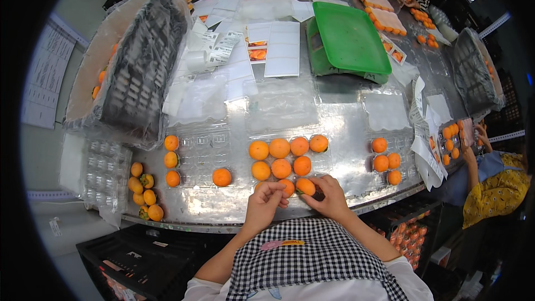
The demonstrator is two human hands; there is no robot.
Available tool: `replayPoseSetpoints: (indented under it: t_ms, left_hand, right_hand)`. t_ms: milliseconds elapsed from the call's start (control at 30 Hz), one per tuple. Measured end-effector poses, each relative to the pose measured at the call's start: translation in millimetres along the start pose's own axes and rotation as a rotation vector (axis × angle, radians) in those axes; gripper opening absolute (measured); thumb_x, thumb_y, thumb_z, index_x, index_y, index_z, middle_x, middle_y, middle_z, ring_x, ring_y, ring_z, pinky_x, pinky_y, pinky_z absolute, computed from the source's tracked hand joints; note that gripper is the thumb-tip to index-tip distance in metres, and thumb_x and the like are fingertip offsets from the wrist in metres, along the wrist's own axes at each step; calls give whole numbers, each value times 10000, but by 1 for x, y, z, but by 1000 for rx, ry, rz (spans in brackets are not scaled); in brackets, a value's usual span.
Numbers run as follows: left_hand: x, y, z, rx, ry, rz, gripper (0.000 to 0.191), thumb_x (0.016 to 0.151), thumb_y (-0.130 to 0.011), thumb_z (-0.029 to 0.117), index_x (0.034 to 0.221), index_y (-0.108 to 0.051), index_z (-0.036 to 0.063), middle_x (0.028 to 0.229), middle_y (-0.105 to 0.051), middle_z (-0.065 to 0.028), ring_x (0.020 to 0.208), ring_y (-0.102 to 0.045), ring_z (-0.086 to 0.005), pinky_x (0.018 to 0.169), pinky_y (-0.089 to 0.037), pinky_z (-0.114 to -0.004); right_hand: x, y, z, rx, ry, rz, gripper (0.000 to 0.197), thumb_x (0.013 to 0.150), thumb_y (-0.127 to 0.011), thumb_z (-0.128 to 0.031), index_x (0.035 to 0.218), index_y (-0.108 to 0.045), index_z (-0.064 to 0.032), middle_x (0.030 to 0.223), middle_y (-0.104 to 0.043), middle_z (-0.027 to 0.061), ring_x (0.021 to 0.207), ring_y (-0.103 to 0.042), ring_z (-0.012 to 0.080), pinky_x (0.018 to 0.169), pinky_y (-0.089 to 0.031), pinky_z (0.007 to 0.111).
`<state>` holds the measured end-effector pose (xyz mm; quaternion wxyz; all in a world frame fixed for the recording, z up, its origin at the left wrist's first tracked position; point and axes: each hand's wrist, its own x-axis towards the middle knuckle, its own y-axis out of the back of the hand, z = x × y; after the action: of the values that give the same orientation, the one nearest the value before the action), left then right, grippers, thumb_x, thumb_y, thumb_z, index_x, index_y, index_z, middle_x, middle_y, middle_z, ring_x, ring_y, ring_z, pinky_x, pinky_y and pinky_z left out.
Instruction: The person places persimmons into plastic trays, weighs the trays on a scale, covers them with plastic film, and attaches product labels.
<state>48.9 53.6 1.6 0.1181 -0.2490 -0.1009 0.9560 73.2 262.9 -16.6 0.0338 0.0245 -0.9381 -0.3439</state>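
My right hand (pixel 330 195) has its thumb and fingers around an orange persimmon (pixel 305 186), tilted at the near edge of a clear plastic tray (pixel 322 162). To its left, my left hand (pixel 265 204) is curled with thumb and fingertips together; I see nothing between them. Its fingers are close to a persimmon (pixel 287 187) in the front row and partly cover another one (pixel 258 185). Behind my hands, more persimmons (pixel 281 168) fill several of the tray's hollows.
Partly filled trays lie left (pixel 198 161) and right (pixel 404 159). Loose persimmons (pixel 144 188) and stacked trays (pixel 106 171) are at far left. Behind stand a lined crate (pixel 142 67), label sheets (pixel 282 48) and a green bin (pixel 353 37). Other people (pixel 497 184) work around the metal table (pixel 200 205).
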Motion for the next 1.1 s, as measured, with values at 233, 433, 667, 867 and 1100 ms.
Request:
replayPoseSetpoints:
  t_ms: [233,433,667,867,1100]
  left_hand:
    - [2,-12,-3,-104,-80,-234,337,952,-543,72,1276,-484,-1,1192,-563,-115,1111,-557,-173,908,-488,-306]
    - [7,-22,16,-82,-20,-353,459,966,-527,114,1389,-379,15,1301,-500,-118,1214,-493,-200,1008,-422,-314]
    - [24,-18,6,-694,212,-613,475,1023,-358,350,1354,-387,11,1285,-496,-145,1166,-521,-246,993,-443,-393]
    - [20,-32,15,-830,322,-563,455,1032,-327,362,1312,-409,13,1215,-518,-139,1080,-551,-260,963,-450,-401]
    - [17,-33,7,-629,135,-373,396,1025,-402,267,1336,-398,22,1239,-490,-120,1128,-514,-198,970,-438,-377]
  right_hand:
    - [1,21,-24,367,-26,22,403,753,-755,-146,1111,-605,-40,1017,-585,104,934,-603,223,803,-503,302]
    - [6,25,-40,103,82,-4,470,738,-759,-186,1144,-579,-32,1113,-568,135,969,-579,281,842,-484,367]
    - [13,26,-57,3,197,59,597,714,-763,-196,1231,-519,-25,1154,-544,155,1032,-528,323,895,-439,405]
    - [12,17,-50,41,163,129,547,704,-759,-171,1182,-533,-29,1112,-568,134,1011,-540,321,887,-433,415]
    - [11,21,-51,-124,166,162,520,693,-757,-214,1145,-558,-49,1083,-576,104,1006,-538,286,878,-393,403]
